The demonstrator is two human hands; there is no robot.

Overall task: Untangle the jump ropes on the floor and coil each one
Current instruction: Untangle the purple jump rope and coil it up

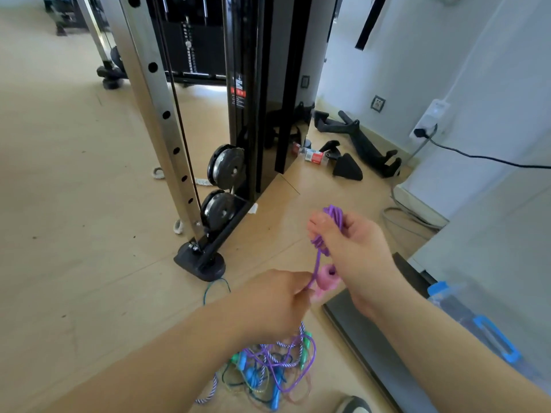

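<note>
the right hand (348, 245) is holding a small bundle of purple rope (334, 217), its fingers (317, 226) curled closed around the loops so that the coil is sticking up above the thumb and a few turns are hanging just below the fingertips. the left hand (277, 302) is pinching the free run of the same purple rope between thumb and forefinger, closed narrow on it, and the strand is stretching taut from that pinch up to the right fingers. a pink handle (328, 278) is dangling between the two hands, just beside the left fingertips; i cannot tell whether either hand is touching it. well below the left fingers, the remaining tangle (268, 368) of purple, striped, green and blue ropes is lying on the floor (74, 234), and the purple strand seems to be trailing down into it. to coil this one well, the left hand probably ought to be feeding slack in even loops while the right keeps the bundle from springing apart, and pulling gently so the pile below is not tightening into knots. both forearms are reaching forward and down, the right wrist bent inward, the left palm facing down.
</note>
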